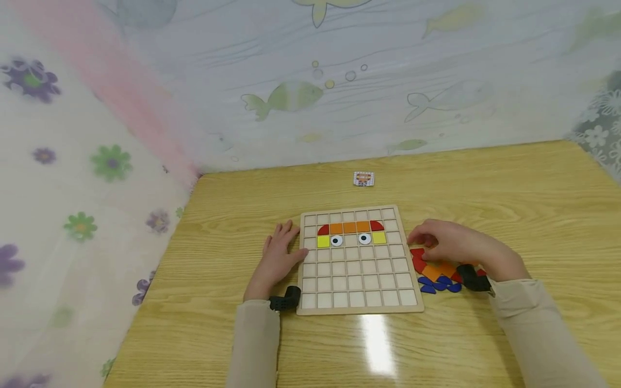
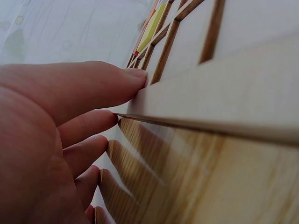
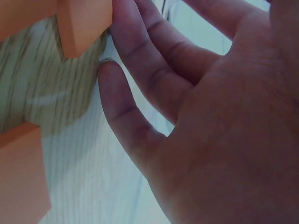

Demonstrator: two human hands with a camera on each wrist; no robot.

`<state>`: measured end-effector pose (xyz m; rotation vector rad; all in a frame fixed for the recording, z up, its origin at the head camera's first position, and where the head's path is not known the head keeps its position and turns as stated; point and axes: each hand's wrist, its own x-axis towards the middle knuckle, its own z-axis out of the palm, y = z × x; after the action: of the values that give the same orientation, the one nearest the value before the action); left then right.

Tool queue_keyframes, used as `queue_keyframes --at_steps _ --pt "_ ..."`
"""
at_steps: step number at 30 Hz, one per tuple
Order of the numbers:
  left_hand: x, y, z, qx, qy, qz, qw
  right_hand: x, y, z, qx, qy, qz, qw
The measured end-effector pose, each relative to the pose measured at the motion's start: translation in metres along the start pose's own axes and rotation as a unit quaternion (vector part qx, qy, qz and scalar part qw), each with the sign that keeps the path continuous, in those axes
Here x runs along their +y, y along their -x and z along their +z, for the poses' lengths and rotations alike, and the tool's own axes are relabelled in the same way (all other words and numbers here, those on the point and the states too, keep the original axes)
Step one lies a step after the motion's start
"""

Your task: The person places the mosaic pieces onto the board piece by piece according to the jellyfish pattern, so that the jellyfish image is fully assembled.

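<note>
A wooden grid board (image 1: 351, 283) lies on the table. Set in its upper rows are red quarter-rounds (image 1: 324, 230), orange squares (image 1: 349, 227), yellow squares (image 1: 323, 241) and two eye tiles (image 1: 336, 241). My left hand (image 1: 278, 258) rests at the board's left side, fingers extended on the table; in the left wrist view its thumb (image 2: 117, 84) touches the rim. At the board's right, my right hand (image 1: 453, 242) reaches over loose pieces, with a gap between thumb and index finger. In the right wrist view, a fingertip meets or nearly meets an orange-looking piece (image 3: 86, 23).
Loose red pieces (image 1: 418, 261), orange pieces (image 1: 433, 273) and blue half-rounds (image 1: 427, 289) lie right of the board. Behind the board lies a small picture card (image 1: 364, 179). Patterned walls stand behind and left of the table (image 1: 242, 205).
</note>
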<state>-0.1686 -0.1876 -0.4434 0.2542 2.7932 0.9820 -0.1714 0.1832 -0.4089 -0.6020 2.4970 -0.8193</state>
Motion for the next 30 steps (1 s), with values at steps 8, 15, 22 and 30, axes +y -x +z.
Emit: queue_keyframes --at_steps 8,15,22,30 --pt "0.0006 0.0001 -0.0004 -0.002 0.004 0.001 1.0 0.0007 -0.0035 0.0006 -0.001 0.004 0.003 1.0" --pt "0.0007 -0.0006 -0.0003 -0.002 -0.002 0.0 1.0 -0.0002 -0.0064 0.0007 0.009 -0.021 0.012 0.9997" --pt "0.0012 0.001 -0.0008 -0.003 0.001 0.0 1.0 0.0048 -0.0056 0.0015 0.035 -0.002 0.004 0.9994" --pt "0.0015 0.0005 -0.0006 -0.005 0.001 -0.005 1.0 -0.0013 -0.008 -0.0028 0.078 0.0 -0.015 0.9968"
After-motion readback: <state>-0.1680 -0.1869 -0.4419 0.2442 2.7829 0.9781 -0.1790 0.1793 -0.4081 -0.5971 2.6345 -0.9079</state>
